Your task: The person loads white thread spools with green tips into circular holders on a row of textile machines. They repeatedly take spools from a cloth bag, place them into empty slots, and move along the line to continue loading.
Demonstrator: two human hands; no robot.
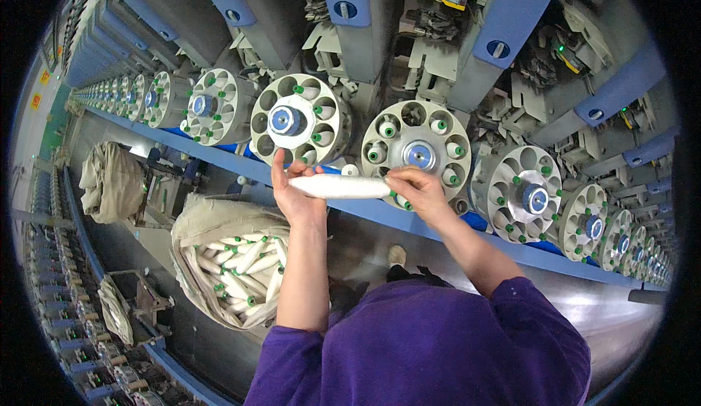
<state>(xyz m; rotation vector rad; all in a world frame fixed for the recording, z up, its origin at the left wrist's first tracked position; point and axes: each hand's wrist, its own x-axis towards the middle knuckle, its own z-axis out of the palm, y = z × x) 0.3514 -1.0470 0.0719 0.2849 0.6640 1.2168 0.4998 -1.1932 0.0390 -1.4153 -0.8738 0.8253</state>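
Observation:
A full white yarn bobbin [339,186] lies level between my two hands, in front of the round magazines. My left hand [298,198] holds its left end across the palm, fingers pointing up. At the other end, the thumb and fingers of my right hand [422,193] pinch the bobbin's tip; any loose thread there is too fine to make out. Just behind my right hand stands a round magazine [398,159] with green-tipped bobbins in several of its pockets. Another magazine [296,142], beyond my left hand, has some pockets without bobbins.
A cloth sack [191,220] full of green-tipped bobbins stands below my left forearm. More magazines [219,106] line a blue rail [350,209] both ways. Grey-and-blue machine housings [347,4] rise behind them. A second cloth sack [109,179] and another machine row [95,333] are at left.

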